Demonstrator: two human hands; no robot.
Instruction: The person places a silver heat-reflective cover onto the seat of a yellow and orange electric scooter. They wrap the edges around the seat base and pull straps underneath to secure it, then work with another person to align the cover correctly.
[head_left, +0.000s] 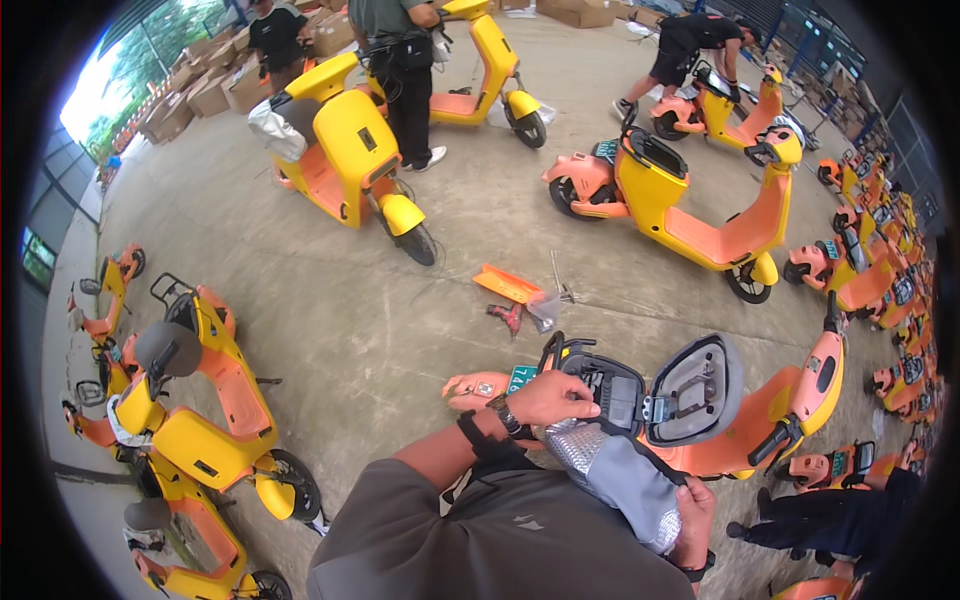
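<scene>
Close in front of me stands a yellow-and-orange electric scooter [735,432] with its seat [697,388] tipped up, baring the dark compartment [612,385] under it. A grey cloth cover with a silvery foil lining [625,475] stretches between my hands, along the scooter's near side. My left hand [555,398], with a watch at the wrist, is closed on its upper left end beside the compartment. Lower right, my right hand [695,508] grips the cover's other end, fingers wrapped round the edge. Folds of cloth partly hide the fingertips.
On the concrete floor ahead lie an orange panel [508,283], a red power drill [507,318] and a clear plastic bag [545,313]. More scooters [205,435] stand left, ahead and in a row [880,260] at right. Other people work nearby, one [850,510] close at lower right.
</scene>
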